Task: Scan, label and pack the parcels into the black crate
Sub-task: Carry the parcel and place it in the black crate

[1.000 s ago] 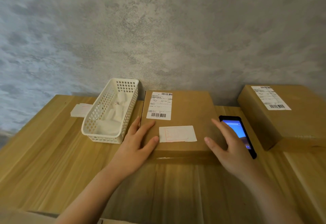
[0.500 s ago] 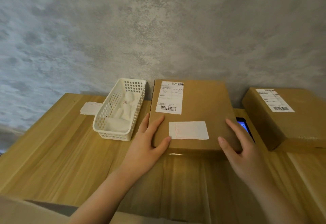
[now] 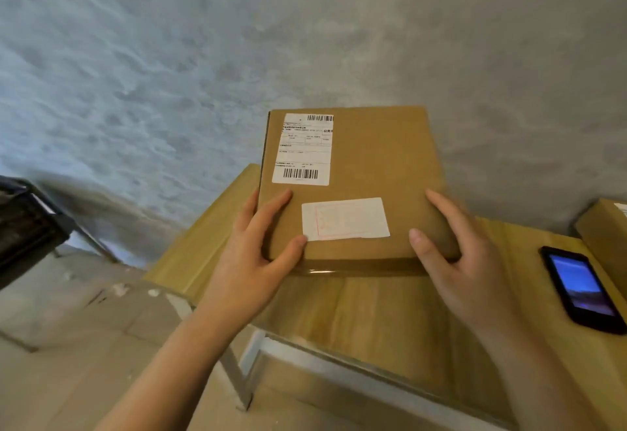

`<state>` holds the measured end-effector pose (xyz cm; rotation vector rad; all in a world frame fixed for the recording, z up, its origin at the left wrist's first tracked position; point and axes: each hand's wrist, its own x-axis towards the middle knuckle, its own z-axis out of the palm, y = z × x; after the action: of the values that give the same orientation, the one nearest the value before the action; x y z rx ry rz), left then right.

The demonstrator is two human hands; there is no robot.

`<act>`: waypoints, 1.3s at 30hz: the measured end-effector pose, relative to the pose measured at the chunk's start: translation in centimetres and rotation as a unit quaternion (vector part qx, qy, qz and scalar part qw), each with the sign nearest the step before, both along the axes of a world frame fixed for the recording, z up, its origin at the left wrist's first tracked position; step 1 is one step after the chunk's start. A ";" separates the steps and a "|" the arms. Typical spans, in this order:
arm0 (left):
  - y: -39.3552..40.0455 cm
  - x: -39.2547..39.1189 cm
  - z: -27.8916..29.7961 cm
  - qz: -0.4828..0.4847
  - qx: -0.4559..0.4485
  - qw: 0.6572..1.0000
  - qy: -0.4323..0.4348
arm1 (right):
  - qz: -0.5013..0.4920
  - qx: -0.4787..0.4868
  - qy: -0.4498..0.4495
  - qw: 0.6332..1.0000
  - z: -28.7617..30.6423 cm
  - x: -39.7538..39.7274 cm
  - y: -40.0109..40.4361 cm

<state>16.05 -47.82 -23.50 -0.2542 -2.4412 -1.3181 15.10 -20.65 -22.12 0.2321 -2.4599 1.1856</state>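
A flat brown cardboard parcel (image 3: 373,165) is lifted above the left part of the wooden table (image 3: 373,322), tilted up toward me. It carries a printed shipping label (image 3: 303,148) at top left and a white sticker (image 3: 345,218) near its front edge. My left hand (image 3: 252,261) grips its near left corner. My right hand (image 3: 464,261) grips its near right corner. A black crate (image 3: 23,227) shows at the far left edge, partly cut off.
A black phone (image 3: 582,286) with a lit screen lies on the table at right. The corner of another cardboard parcel (image 3: 605,230) sits at the far right edge. Tiled floor lies left of the table, before a grey wall.
Both hands have closed on the parcel and lifted it off the table. The view has swung left, so the white basket is gone from sight and the black crate has come into view.
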 end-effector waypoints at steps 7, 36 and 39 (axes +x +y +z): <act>-17.2 8.7 -0.9 0.163 -0.011 0.986 -0.021 | 0.168 0.002 -0.030 0.985 -1.4 -0.1 -18.8; -68.3 6.6 -10.2 0.553 0.149 0.810 -0.123 | 0.509 0.079 -0.251 0.820 -12.3 -17.7 -82.8; -74.2 3.9 -11.5 0.580 0.162 0.783 -0.153 | 0.505 0.105 -0.252 0.819 -13.7 -20.4 -88.7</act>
<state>19.98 -121.99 -34.96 1.4127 -1.8100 -1.1082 -5.29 -109.39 -35.87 1.6498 -2.9898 1.4565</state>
